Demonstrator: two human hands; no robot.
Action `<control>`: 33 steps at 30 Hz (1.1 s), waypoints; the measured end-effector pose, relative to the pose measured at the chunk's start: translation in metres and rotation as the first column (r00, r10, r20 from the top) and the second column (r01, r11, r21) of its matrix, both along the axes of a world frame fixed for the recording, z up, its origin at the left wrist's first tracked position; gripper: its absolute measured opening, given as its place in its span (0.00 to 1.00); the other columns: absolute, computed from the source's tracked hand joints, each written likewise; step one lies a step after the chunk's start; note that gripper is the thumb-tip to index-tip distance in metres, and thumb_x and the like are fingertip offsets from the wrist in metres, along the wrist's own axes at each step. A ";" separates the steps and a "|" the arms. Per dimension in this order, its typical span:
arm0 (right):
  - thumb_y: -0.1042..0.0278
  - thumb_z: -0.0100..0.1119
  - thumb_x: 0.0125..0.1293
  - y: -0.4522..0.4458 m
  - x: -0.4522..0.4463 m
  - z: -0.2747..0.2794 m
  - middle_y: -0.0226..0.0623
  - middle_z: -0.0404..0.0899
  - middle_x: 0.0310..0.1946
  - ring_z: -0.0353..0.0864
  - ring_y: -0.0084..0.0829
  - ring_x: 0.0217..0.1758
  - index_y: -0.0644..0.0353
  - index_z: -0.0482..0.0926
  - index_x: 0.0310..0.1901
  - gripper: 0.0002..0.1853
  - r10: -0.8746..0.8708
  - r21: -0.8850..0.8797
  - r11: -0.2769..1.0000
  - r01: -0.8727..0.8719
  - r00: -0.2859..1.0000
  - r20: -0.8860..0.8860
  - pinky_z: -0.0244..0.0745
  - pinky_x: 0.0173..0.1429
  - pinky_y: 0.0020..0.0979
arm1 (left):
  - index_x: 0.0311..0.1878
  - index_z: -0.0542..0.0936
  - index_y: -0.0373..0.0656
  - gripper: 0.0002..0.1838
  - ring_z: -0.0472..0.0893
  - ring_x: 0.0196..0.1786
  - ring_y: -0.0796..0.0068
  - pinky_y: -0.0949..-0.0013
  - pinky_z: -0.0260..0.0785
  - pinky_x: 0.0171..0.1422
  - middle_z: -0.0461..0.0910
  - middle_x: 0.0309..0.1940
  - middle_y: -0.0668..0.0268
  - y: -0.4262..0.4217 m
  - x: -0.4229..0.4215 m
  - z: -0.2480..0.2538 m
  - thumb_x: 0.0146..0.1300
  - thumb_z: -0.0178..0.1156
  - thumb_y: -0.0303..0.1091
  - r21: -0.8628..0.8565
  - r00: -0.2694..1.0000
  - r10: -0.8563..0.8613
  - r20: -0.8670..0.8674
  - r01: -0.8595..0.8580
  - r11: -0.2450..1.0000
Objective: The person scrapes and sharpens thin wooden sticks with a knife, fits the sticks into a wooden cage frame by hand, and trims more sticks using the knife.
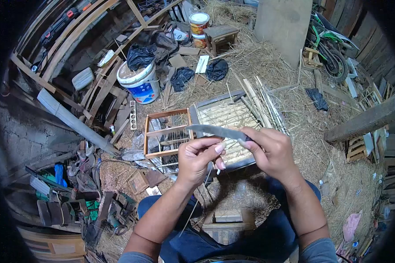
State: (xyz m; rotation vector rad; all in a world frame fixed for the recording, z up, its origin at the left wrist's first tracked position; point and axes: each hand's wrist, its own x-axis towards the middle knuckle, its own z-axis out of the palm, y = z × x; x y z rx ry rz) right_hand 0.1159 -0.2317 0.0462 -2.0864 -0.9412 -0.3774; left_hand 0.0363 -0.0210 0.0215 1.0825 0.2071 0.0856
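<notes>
My right hand (270, 149) is closed round the handle end of a knife (217, 131), whose broad grey blade points left above my left hand. My left hand (202, 158) pinches a thin strip (197, 201) that hangs down toward my lap. The blade lies close to the left fingertips; whether it touches the strip cannot be made out. Beyond my hands a wooden frame with thin bars (166, 131) rests beside a board (224, 115) covered with pale slats.
A white bucket (138, 83) with a black bag stands at the upper left. Long sticks (255, 103) lie on the board's right side. A small stool (221, 35) and a green motorbike (331, 55) are farther back. A thick beam (366, 118) juts in from the right.
</notes>
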 end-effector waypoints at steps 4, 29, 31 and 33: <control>0.63 0.69 0.68 0.004 -0.003 -0.002 0.32 0.86 0.26 0.85 0.30 0.25 0.50 0.89 0.53 0.13 0.056 -0.027 0.998 -0.054 0.996 0.068 0.77 0.27 0.33 | 0.52 0.86 0.26 0.12 0.86 0.26 0.68 0.68 0.82 0.28 0.89 0.37 0.48 -0.003 -0.001 0.005 0.66 0.68 0.18 0.005 0.996 0.052 0.068 -0.052 0.999; 0.65 0.71 0.67 0.004 -0.008 0.004 0.36 0.89 0.32 0.85 0.34 0.25 0.52 0.89 0.53 0.14 0.105 0.009 0.994 -0.106 0.991 0.080 0.79 0.29 0.35 | 0.55 0.84 0.24 0.14 0.88 0.28 0.63 0.65 0.83 0.32 0.89 0.36 0.49 -0.006 -0.005 0.012 0.67 0.68 0.18 -0.111 0.997 -0.027 0.070 0.035 0.993; 0.65 0.71 0.66 0.001 -0.006 0.007 0.37 0.88 0.30 0.87 0.36 0.28 0.52 0.89 0.52 0.13 0.061 -0.001 0.998 -0.061 0.998 0.014 0.81 0.31 0.36 | 0.55 0.84 0.24 0.15 0.88 0.28 0.63 0.65 0.83 0.32 0.89 0.36 0.49 -0.001 -0.005 0.008 0.67 0.68 0.17 -0.115 0.997 -0.059 0.049 0.065 0.991; 0.65 0.71 0.67 -0.001 0.001 0.005 0.38 0.84 0.27 0.90 0.39 0.33 0.53 0.89 0.52 0.13 0.017 0.046 0.999 -0.015 0.999 -0.048 0.83 0.36 0.38 | 0.58 0.83 0.24 0.17 0.88 0.28 0.61 0.64 0.84 0.34 0.89 0.36 0.48 0.000 -0.006 0.004 0.66 0.67 0.16 -0.163 0.996 -0.070 0.054 0.078 0.984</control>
